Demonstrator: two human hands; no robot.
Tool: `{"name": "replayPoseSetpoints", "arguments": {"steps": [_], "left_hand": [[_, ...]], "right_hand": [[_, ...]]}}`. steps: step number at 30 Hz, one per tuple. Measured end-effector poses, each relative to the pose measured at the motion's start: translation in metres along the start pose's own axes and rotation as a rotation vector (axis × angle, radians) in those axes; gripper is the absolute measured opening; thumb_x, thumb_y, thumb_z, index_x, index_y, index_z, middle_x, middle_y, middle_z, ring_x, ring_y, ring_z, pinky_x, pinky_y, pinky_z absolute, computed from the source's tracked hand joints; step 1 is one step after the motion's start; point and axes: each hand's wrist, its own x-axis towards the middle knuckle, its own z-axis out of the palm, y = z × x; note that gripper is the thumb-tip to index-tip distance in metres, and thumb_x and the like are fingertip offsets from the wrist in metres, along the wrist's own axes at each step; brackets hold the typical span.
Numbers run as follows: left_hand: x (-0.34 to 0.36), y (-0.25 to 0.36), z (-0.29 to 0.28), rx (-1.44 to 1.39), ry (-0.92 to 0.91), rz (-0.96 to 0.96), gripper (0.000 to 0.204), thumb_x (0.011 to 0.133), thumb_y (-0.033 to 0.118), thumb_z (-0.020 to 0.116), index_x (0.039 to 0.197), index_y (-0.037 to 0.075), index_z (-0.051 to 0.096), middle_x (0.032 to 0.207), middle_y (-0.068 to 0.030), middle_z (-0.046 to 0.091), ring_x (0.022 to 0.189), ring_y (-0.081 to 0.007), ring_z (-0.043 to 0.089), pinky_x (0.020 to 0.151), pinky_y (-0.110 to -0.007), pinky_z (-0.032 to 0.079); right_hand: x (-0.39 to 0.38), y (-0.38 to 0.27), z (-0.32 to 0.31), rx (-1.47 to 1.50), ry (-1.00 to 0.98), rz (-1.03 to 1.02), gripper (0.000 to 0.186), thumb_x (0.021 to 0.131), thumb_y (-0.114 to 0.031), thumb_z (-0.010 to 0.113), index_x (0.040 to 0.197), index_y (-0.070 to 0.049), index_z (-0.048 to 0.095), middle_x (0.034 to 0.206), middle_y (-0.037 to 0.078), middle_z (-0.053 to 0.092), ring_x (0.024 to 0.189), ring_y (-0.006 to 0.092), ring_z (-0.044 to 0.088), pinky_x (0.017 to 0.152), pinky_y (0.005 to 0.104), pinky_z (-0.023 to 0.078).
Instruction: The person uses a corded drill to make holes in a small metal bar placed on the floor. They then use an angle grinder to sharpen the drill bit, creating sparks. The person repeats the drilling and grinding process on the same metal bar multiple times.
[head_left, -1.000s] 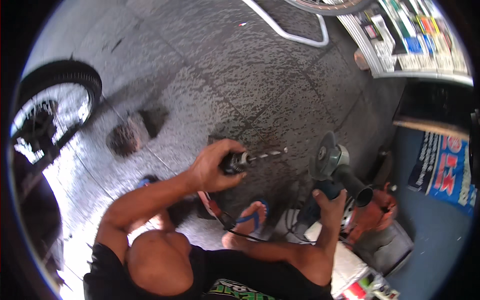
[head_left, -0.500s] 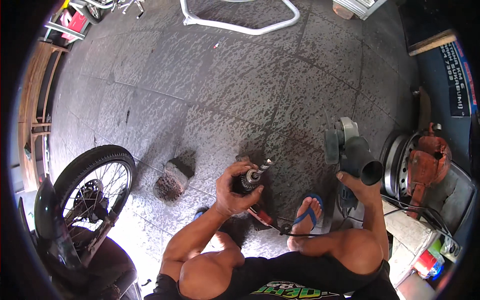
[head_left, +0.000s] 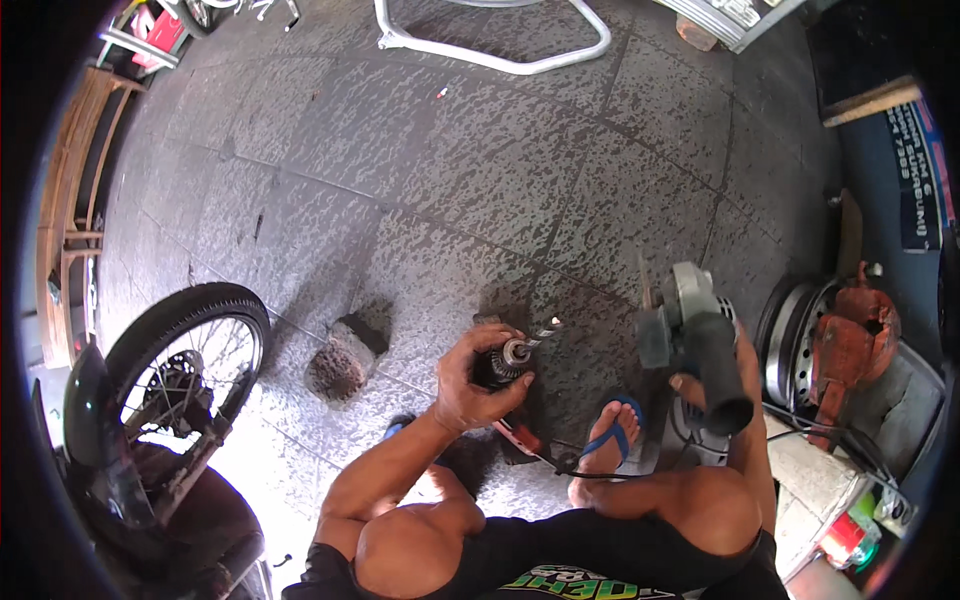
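My left hand is wrapped round the chuck end of a power drill. Out of the chuck sticks a metal drill bit, its tip toward the upper right. Below that hand, the drill's red part shows beside a dark cord. On the right, my right hand grips an angle grinder above the floor, its fingers partly hidden behind the tool. A thick dark tube-like part of the grinder points toward me. The thin disc is seen nearly edge-on, left of the head and apart from the bit.
A motorcycle wheel stands at left, near a rough stone block. To the right are a wheel rim, a rusty orange metal piece, cords and a pale box. A silver tube frame lies ahead; a wooden bench stands far left.
My right hand has lifted and tilted the grinder, so its disc shows more edge-on and its dark tube sits lower. My left hand keeps its grip on the drill, almost unmoved.
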Motion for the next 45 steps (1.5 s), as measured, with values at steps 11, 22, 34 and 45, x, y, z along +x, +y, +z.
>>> {"name": "replayPoseSetpoints", "arguments": {"steps": [11, 22, 34, 45], "left_hand": [[0.008, 0.002, 0.011, 0.013, -0.046, -0.063, 0.057, 0.072, 0.007, 0.087, 0.121, 0.004, 0.059, 0.115, -0.0172, 0.069, 0.107, -0.0301, 0.067, 0.092, -0.04, 0.054], [0.013, -0.006, 0.016, 0.022, -0.032, -0.009, 0.052, 0.073, 0.014, 0.083, 0.118, 0.003, 0.06, 0.11, -0.0162, 0.066, 0.103, -0.0348, 0.067, 0.087, -0.041, 0.056], [0.013, -0.007, 0.022, 0.029, -0.03, -0.013, 0.052, 0.072, 0.012, 0.084, 0.117, 0.001, 0.06, 0.112, -0.0161, 0.066, 0.104, -0.0351, 0.066, 0.089, -0.041, 0.055], [0.014, -0.012, 0.028, 0.022, -0.004, 0.054, 0.051, 0.072, 0.011, 0.084, 0.115, 0.002, 0.059, 0.11, -0.0155, 0.066, 0.102, -0.035, 0.065, 0.087, -0.042, 0.054]], "right_hand": [[-0.019, -0.039, 0.001, -0.007, -0.075, -0.026, 0.079, 0.062, -0.016, 0.094, 0.127, 0.004, 0.054, 0.111, 0.016, 0.071, 0.1, 0.0241, 0.07, 0.087, 0.0371, 0.055], [-0.029, -0.057, 0.005, -0.171, -0.012, 0.019, 0.066, 0.066, -0.027, 0.09, 0.118, 0.0, 0.06, 0.101, 0.012, 0.069, 0.094, 0.0253, 0.067, 0.087, 0.0394, 0.054], [-0.03, -0.004, -0.022, -0.264, -0.039, 0.176, 0.06, 0.063, -0.026, 0.091, 0.109, -0.001, 0.062, 0.096, 0.013, 0.067, 0.086, 0.0294, 0.066, 0.08, 0.0417, 0.053], [-0.027, -0.002, -0.03, -0.426, -0.028, 0.12, 0.064, 0.062, -0.028, 0.091, 0.11, -0.002, 0.059, 0.099, 0.012, 0.064, 0.088, 0.0297, 0.064, 0.081, 0.0422, 0.053]]}}
